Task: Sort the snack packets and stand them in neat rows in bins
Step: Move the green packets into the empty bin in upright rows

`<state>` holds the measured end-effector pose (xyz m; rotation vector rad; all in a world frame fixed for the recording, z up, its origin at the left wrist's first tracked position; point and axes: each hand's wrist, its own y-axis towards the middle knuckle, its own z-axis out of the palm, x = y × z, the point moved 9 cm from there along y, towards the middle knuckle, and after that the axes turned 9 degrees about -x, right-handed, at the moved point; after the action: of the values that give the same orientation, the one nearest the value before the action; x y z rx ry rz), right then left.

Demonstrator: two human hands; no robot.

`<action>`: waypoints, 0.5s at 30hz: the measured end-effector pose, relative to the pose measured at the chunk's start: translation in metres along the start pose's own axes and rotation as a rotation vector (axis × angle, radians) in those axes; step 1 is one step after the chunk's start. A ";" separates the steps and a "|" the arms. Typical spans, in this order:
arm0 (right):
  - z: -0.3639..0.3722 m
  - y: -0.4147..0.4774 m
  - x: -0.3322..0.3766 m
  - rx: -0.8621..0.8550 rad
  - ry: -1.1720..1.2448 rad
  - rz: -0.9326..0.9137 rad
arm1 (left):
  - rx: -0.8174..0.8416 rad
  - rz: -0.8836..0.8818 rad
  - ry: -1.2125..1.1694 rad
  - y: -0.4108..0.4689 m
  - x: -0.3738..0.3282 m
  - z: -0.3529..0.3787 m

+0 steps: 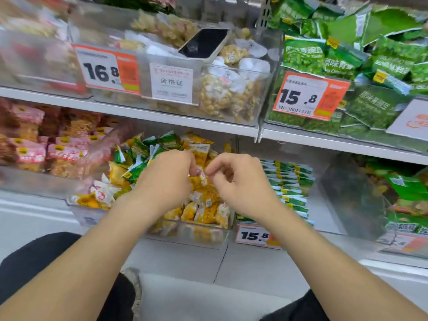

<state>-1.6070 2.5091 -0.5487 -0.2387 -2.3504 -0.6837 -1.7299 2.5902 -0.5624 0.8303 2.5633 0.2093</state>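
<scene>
**Lower shelf, centre**
- Clear bin (203,231): pulled forward at the shelf's near edge. It holds a loose heap of yellow packets (209,213), lying at all angles. Green-and-white packets (139,150) are mixed in at its far left.
- Left hand (169,174): over the middle of the bin. The grip is narrow, with the fingers curled in and pinching a small packet (201,176).
- Right hand (238,181): just right of the left hand. The grip is narrow, with thumb and forefinger pinching the same small packet from the right.
- Small packet: yellow and white, held between the two hands just above the heap. Motion blur hides its print.

**Lower shelf, sides**
- Right of the bin: a row of green packets (289,181) standing on edge in a neat file that runs near to far. An orange price tag (254,236) reading 15.8 sits at its near end.
- Left of the bin: pink-and-red packets (30,154), stacked.

**Upper shelf**
- Centre: a clear bin of pale nut packets (220,93). A dark phone (205,42) lies tilted on top of them. A 16.8 tag (106,70) and a white label (172,82) are on the front.
- Right: green pea packets (347,61) in a jumbled pile, behind a second 15.8 tag (308,96).

**Near edge**
- Dark trouser knees (34,262) over a pale floor.
</scene>
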 end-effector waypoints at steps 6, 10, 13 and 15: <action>0.088 0.009 0.029 0.311 -0.113 -0.169 | 0.283 -0.188 0.301 0.000 0.078 0.006; 0.137 0.005 0.037 0.441 -0.247 -0.283 | 0.482 -0.202 0.381 -0.008 0.092 0.011; 0.157 0.004 0.035 0.497 -0.367 -0.331 | 0.472 -0.223 0.400 -0.005 0.102 0.009; 0.161 0.007 0.036 0.501 -0.356 -0.322 | 0.466 -0.240 0.399 -0.004 0.106 0.008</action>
<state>-1.7212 2.6003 -0.6254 0.2674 -2.8449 -0.1793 -1.8061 2.6493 -0.6084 0.6729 3.1215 -0.3439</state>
